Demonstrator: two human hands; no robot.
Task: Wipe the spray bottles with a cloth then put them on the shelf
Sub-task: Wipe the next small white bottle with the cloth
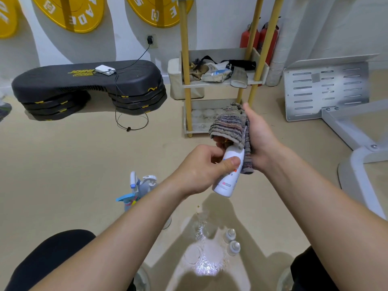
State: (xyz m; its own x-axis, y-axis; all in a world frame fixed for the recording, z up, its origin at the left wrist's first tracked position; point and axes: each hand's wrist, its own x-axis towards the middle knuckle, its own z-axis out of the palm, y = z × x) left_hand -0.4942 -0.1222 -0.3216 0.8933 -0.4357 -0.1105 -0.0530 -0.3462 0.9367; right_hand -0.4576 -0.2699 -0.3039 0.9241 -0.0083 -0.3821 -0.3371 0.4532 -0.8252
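small bottles nearest; left hand grips white spray bottle, right hand grips cloth over its top (shelf behind).

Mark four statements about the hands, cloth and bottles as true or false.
1. The left hand holds the white bottle. True.
2. The striped cloth lies on the floor. False: the right hand holds it over the bottle's top.
3. The white bottle stands on the shelf. False: it is held in front of the shelf.
4. Trigger spray bottles stand on the floor beside the left forearm. True.
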